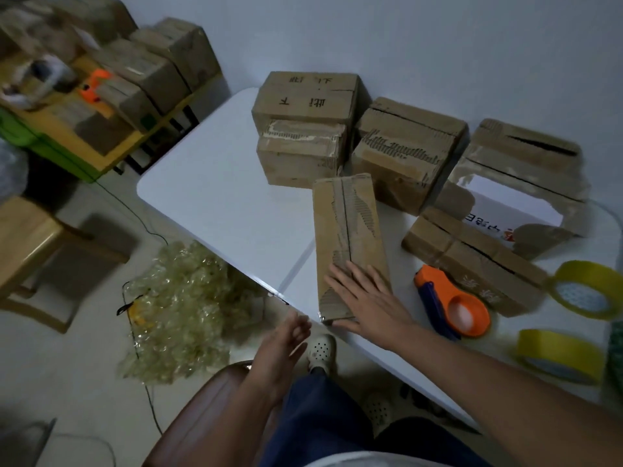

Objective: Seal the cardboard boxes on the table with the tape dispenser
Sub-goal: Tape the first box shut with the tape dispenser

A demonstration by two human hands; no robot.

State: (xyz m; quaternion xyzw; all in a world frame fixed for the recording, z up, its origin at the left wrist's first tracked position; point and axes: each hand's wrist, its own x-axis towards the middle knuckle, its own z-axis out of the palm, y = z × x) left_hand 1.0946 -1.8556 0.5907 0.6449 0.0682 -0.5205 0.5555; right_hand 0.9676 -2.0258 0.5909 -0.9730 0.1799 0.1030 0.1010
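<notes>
A long narrow cardboard box (347,230) lies on the white table (222,203), its near end at the table's front edge. My right hand (367,301) rests flat on that near end, fingers spread. My left hand (283,345) hangs below the table edge, fingers loosely bent, holding nothing. An orange and blue tape dispenser (455,305) lies just right of my right hand. Several other cardboard boxes stand behind: a stacked pair (303,129), one in the middle (404,153), a torn white-faced one (519,183) and a low one (472,257).
Two yellow tape rolls (586,291) (559,355) lie at the table's right edge. A heap of crumpled clear tape (182,308) sits on the floor by the table. A wooden stool (27,244) stands at left, and more boxes (151,69) crowd a far table.
</notes>
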